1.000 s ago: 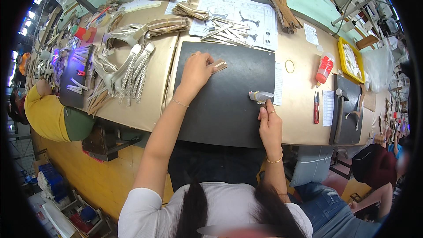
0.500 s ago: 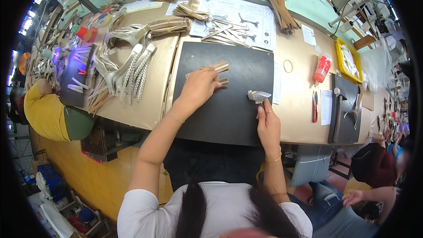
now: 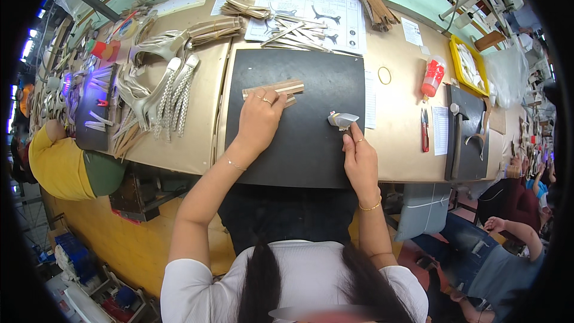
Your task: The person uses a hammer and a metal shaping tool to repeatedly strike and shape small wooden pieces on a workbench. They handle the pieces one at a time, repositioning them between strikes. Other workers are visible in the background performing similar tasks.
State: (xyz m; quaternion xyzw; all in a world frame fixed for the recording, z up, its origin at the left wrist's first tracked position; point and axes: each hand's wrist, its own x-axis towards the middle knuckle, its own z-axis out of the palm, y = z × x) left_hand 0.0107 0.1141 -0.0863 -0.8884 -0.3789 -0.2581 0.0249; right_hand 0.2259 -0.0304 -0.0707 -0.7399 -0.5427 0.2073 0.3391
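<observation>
Brown and cream flat strips (image 3: 286, 87) lie side by side on a black work board (image 3: 299, 155). My left hand (image 3: 261, 113) is closed over their near edge, thumb toward the right. A shorter strip end (image 3: 291, 101) shows just beyond the thumb; the rest of it is hidden under the hand. In my right hand (image 3: 361, 158), above the board's right side, is a small silver-grey tool (image 3: 343, 121) with a flat, pointed end. The index finger lies along it, and its lower part is hidden in the grip.
Behind the board, loose cream strips (image 3: 296, 34) lie on a printed drawing sheet (image 3: 350, 9). White braided straps (image 3: 173, 98) are to the left. On the right are a rubber band (image 3: 384, 75), a red bottle (image 3: 433, 76), red-handled snips (image 3: 425, 131), a yellow tray (image 3: 469, 66) and a hammer (image 3: 458, 137).
My left hand has shifted left and slightly nearer, and the strips now lie flatter and more level under it. The right hand with the tool has barely moved against the board.
</observation>
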